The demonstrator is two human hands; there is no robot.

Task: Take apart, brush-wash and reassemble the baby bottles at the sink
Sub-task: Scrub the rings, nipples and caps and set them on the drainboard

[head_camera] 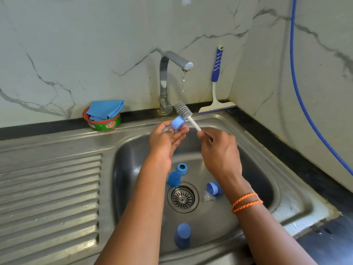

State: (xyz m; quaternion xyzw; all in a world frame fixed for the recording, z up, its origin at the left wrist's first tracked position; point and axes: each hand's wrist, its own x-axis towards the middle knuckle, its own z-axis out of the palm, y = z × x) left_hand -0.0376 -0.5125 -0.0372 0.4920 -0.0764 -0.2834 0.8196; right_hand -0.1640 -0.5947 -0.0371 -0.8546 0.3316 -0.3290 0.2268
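Note:
My left hand (165, 139) pinches a small blue bottle cap (177, 122) between thumb and fingertips over the steel sink (263, 169). My right hand (219, 150) grips the white handle of a grey bottle brush (183, 109), whose bristle head sits just above the cap, under the thin stream from the tap (166, 83). On the sink floor lie a blue collar ring (181, 167), a blue cap (174, 179), another blue cap with a clear piece (213, 188) beside the drain (183, 197), and a blue cup-shaped cover (183, 235) near the front.
A red and green dish-soap tub (103, 123) with a blue cloth (106, 109) in it stands at the back left. A blue-handled squeegee (216, 81) leans in the corner. A ribbed drainboard (49, 188) lies left. A blue hose (298, 88) hangs on the right wall.

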